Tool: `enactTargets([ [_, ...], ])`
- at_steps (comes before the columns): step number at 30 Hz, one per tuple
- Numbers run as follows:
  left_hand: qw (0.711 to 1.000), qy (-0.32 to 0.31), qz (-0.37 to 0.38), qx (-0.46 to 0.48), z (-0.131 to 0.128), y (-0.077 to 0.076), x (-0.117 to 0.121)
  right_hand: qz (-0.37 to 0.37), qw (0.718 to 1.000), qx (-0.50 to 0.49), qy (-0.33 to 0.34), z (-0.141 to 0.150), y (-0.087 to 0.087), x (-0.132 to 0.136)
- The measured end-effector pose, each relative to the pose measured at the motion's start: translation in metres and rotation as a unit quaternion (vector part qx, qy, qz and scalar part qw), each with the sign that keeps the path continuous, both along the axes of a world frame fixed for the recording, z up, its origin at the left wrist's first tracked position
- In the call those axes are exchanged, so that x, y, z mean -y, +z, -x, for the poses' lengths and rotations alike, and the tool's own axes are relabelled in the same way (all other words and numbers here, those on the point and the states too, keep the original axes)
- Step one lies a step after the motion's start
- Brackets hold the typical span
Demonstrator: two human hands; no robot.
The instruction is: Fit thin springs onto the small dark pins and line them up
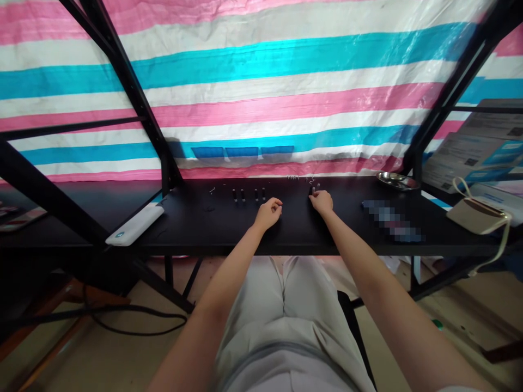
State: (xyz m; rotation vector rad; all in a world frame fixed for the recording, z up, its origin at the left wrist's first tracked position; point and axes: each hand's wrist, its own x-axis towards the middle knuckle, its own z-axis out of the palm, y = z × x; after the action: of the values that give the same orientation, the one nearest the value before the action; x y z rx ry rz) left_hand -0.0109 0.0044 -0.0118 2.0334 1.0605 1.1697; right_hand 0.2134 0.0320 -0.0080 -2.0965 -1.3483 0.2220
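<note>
The left hand [268, 214] curls loosely over the surface [204, 231]; I cannot tell if it holds anything. The right hand [322, 201] is narrow, fingertips at a small piece [313, 189], grip unclear. Farther left, four sticks [242, 195] form a row, long axes pointing away from the body, probably spaced for easy picking. White scraps [293, 177] lie behind.

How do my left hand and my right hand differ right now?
Your left hand curls loosely beside four small dark sticks; your right hand is at a dark piece farther right, its grip unclear. The right hand sits slightly farther forward than the left hand. Both are bare, over the black table.
</note>
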Motion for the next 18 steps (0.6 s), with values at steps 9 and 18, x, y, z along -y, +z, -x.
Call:
enactTargets([
  [9, 1.0, -0.003, -0.004, 0.001, 0.0, -0.002, -0.002, 0.054, 0.998, -0.022, 0.011, -0.019, 0.006, 0.0],
  [18, 1.0, -0.007, 0.0, 0.003, 0.001, -0.004, -0.002, 0.04, 0.999, 0.016, -0.021, -0.019, 0.003, 0.009],
])
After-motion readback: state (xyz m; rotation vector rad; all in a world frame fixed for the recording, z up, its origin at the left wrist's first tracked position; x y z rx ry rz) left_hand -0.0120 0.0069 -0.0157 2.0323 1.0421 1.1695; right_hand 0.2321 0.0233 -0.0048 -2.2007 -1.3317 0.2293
